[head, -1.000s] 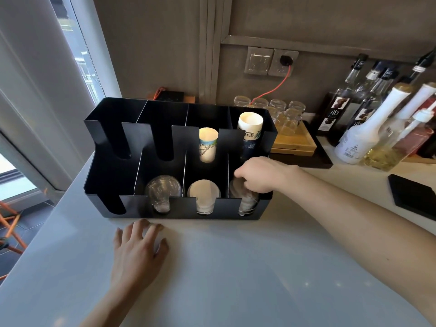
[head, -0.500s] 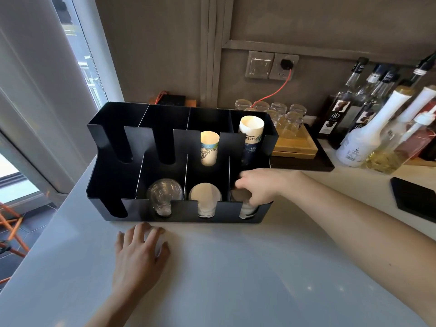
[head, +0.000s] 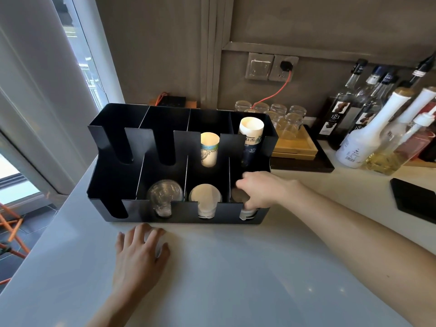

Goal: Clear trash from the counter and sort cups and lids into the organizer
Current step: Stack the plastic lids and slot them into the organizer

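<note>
Right hand (head: 262,190) pinches lids (head: 239,197) in organizer (head: 113,180)'s front right slot; left hand (head: 139,253) lies flat, fingers spread, on counter (head: 236,279)

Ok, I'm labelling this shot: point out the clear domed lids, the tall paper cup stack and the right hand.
clear domed lids (head: 164,194), head view, on the front dome.
tall paper cup stack (head: 250,132), head view, on its upper wall.
right hand (head: 262,188), head view, on the hand's back.

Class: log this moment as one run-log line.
right hand: at organizer front-right slot, on lids | left hand: flat on counter
</note>
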The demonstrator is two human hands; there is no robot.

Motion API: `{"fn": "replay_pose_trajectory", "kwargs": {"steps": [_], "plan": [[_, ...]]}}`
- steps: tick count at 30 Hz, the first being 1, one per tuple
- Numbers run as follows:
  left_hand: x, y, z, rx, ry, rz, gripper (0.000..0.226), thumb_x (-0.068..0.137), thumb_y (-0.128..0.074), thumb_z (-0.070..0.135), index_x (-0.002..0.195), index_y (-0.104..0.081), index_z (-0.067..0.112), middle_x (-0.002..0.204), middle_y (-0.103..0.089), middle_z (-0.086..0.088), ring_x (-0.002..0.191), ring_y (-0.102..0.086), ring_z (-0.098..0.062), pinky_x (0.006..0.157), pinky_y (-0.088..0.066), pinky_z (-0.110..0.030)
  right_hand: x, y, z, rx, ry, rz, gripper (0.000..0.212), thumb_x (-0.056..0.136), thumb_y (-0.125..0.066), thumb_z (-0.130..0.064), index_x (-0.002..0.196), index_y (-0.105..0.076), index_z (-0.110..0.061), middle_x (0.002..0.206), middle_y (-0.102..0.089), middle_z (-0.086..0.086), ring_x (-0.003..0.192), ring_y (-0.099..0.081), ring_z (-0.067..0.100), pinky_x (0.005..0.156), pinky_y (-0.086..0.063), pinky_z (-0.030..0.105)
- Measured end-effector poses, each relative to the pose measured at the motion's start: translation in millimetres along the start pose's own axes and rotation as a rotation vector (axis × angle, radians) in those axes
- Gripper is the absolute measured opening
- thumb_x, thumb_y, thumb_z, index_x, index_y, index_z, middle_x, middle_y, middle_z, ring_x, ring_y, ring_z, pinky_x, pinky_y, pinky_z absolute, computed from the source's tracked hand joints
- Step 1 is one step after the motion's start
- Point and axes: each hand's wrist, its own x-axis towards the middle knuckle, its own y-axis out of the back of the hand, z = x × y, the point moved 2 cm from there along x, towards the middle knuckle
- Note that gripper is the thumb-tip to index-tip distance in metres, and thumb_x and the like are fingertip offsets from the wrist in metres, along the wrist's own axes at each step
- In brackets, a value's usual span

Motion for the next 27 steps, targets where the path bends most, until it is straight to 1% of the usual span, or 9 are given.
{"fn": "replay_pose_trajectory", "kwargs": {"steps": [2,6,9,16,21,23,24,26,27], "plan": [[0.0,0.7,0.7,0.005,0.002,0.0,0.045,0.082,-0.042,0.049,0.109,-0.068,0.024,0.111,-0.058,-0.007,0.105,-0.054,-0.037,0.106,-0.034,-0.059,-0.6,1.4,0.4,-0.001,-0.002,-0.001,0.041,0.084,-0.07,-0.04,0.111,-0.056,-0.013,0.092,-0.043,0.003,0.08,-0.049,0.025,0.062,-0.038,0.034],[-0.7,2.6,1.2,-0.003,0.002,-0.003,0.046,0.082,-0.042,0.049,0.108,-0.068,0.022,0.11,-0.058,-0.008,0.104,-0.055,-0.038,0.103,-0.036,-0.06,-1.1,2.2,1.4,-0.004,0.001,0.005,0.04,0.081,-0.074,-0.045,0.101,-0.053,-0.016,0.091,-0.048,0.004,0.08,-0.052,0.027,0.06,-0.038,0.035],[-0.8,3.6,2.5,-0.004,0.001,-0.006,0.047,0.082,-0.041,0.049,0.108,-0.069,0.021,0.11,-0.059,-0.008,0.104,-0.055,-0.039,0.102,-0.037,-0.061,-0.7,0.4,0.4,-0.027,-0.001,0.005,0.042,0.081,-0.074,-0.044,0.104,-0.055,-0.015,0.094,-0.05,0.006,0.079,-0.051,0.027,0.059,-0.038,0.034],[-1.8,4.3,2.9,-0.016,0.0,0.014,0.046,0.081,-0.042,0.048,0.107,-0.069,0.022,0.109,-0.059,-0.007,0.103,-0.056,-0.038,0.104,-0.036,-0.061,-1.0,0.5,1.0,-0.019,0.007,-0.002,0.055,0.077,-0.076,-0.053,0.109,-0.055,-0.014,0.094,-0.042,0.002,0.079,-0.049,0.025,0.059,-0.038,0.035],[-1.2,2.0,2.1,-0.031,0.004,0.022,0.045,0.081,-0.043,0.047,0.108,-0.069,0.022,0.109,-0.059,-0.007,0.104,-0.056,-0.038,0.105,-0.035,-0.063,-4.9,4.0,1.9,-0.018,0.02,0.017,0.05,0.075,-0.08,-0.041,0.108,-0.054,-0.015,0.093,-0.04,0.0,0.08,-0.048,0.024,0.06,-0.038,0.035],[-1.0,1.5,1.7,-0.032,0.004,0.019,0.044,0.081,-0.043,0.048,0.108,-0.069,0.023,0.11,-0.058,-0.006,0.105,-0.055,-0.038,0.107,-0.034,-0.062,-7.2,7.6,5.0,0.03,0.028,0.046,0.048,0.074,-0.08,-0.037,0.109,-0.055,-0.017,0.096,-0.045,0.0,0.085,-0.052,0.024,0.058,-0.038,0.033],[-1.0,1.3,1.5,-0.032,0.003,0.021,0.044,0.081,-0.043,0.048,0.108,-0.069,0.023,0.109,-0.058,-0.006,0.105,-0.055,-0.037,0.107,-0.034,-0.062,-8.9,10.1,7.6,0.073,0.031,0.066,0.05,0.075,-0.079,-0.036,0.115,-0.057,-0.018,0.101,-0.05,0.0,0.091,-0.055,0.024,0.061,-0.042,0.033],[-0.7,1.2,0.8,-0.03,0.001,0.025,0.043,0.082,-0.044,0.047,0.108,-0.068,0.023,0.109,-0.058,-0.005,0.105,-0.055,-0.037,0.106,-0.035,-0.063,-12.6,16.3,14.2,0.172,0.023,0.13,0.057,0.08,-0.077,-0.031,0.132,-0.058,-0.022,0.12,-0.059,0.0,0.11,-0.058,0.023,0.081,-0.051,0.034],[-0.4,1.1,0.8,-0.029,-0.002,0.025,0.043,0.082,-0.044,0.047,0.108,-0.068,0.023,0.109,-0.058,-0.006,0.104,-0.055,-0.037,0.105,-0.035,-0.063,-14.6,19.0,18.3,0.217,0.012,0.173,0.056,0.084,-0.075,-0.025,0.137,-0.057,-0.023,0.127,-0.06,-0.001,0.117,-0.058,0.021,0.09,-0.05,0.032]]}}
